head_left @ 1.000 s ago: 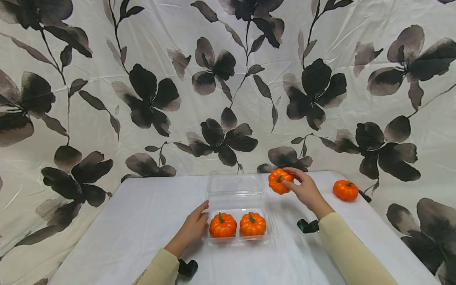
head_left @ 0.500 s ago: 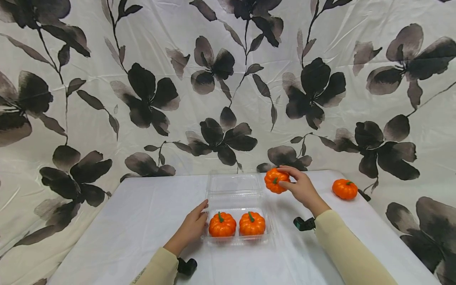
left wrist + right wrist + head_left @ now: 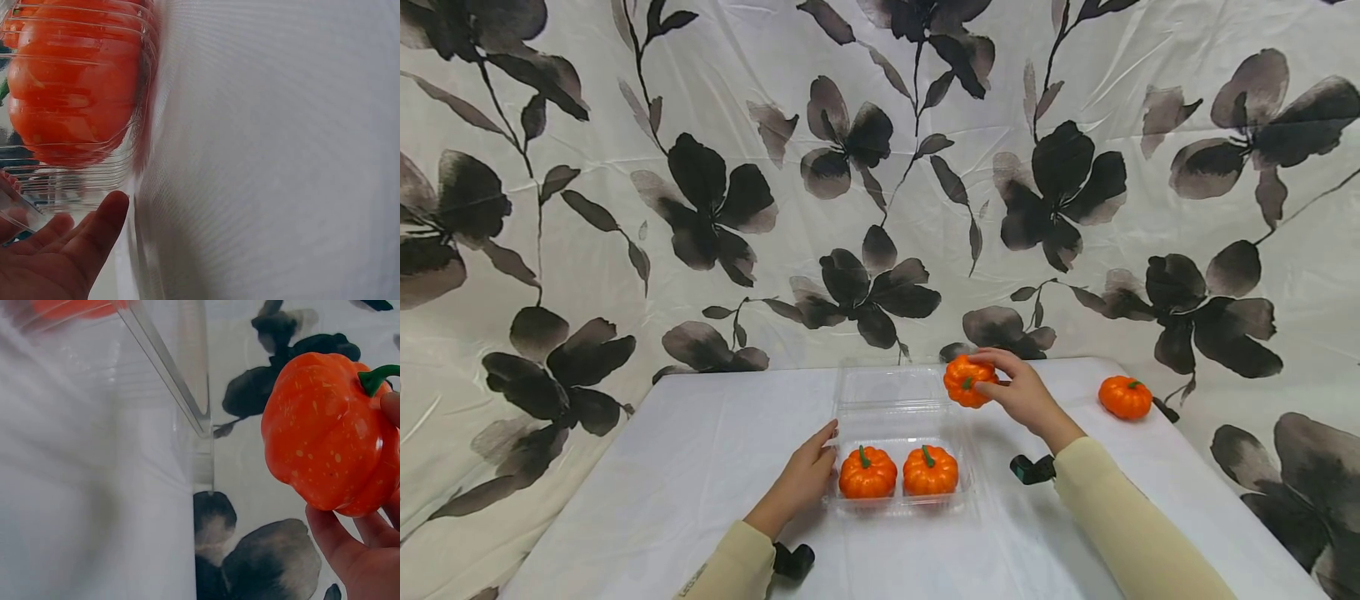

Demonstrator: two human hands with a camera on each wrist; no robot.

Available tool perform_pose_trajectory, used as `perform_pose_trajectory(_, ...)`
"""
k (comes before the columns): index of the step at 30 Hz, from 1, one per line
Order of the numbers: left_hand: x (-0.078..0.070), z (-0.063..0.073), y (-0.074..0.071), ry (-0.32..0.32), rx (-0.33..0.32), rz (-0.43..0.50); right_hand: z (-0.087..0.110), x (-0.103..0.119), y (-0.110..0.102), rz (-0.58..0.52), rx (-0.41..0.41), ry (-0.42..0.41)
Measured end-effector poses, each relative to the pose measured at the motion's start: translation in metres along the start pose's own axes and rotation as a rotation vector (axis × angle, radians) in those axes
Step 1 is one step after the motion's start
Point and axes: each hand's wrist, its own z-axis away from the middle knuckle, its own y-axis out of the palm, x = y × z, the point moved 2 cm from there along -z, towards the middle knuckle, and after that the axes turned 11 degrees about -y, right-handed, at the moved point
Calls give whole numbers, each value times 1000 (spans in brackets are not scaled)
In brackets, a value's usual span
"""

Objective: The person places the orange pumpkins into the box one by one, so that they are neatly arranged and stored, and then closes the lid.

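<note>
In the head view, an orange toy pumpkin (image 3: 962,379) with a green stem is up above the table. My right hand (image 3: 1018,393) pinches it between thumb and fingers, just right of the raised clear lid. The right wrist view shows this pumpkin (image 3: 325,434) close up, its underside at the fingertips. A clear plastic clamshell box (image 3: 898,506) has its lid folded back. Inside sit two pumpkins side by side, a left one (image 3: 868,475) and a right one (image 3: 930,472). My left hand (image 3: 805,471) rests against the box's left side, fingers extended.
Another orange pumpkin (image 3: 1125,398) lies near the table's right edge. The table (image 3: 700,467) has a white cover, and a floral cloth (image 3: 850,183) hangs behind it. The clear lid (image 3: 892,386) reaches toward the far table edge. Small dark wrist cameras hang under both wrists.
My right hand has carried its pumpkin leftward, closer to the open lid. The left hand, the box and the other pumpkins stay in place.
</note>
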Motion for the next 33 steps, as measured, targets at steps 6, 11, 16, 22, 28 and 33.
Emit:
perform_pose_trajectory(6,2,-2,1,-15,7,12,-3,4,5,23,40,-2)
perform_pose_trajectory(11,3,-2,1,-21,9,18,-6,8,10,43,57,-3)
perform_pose_trajectory(16,2,-1,1,-18,11,18,-8,10,16,80,84,4)
perform_pose_trajectory(22,3,-2,2,-15,11,19,-9,10,24,140,119,-24)
perform_pose_trajectory(28,2,-1,1,-18,14,24,-12,11,29,177,142,-71)
perform_pose_trajectory(33,2,-1,1,4,16,18,-12,15,33,171,166,-93)
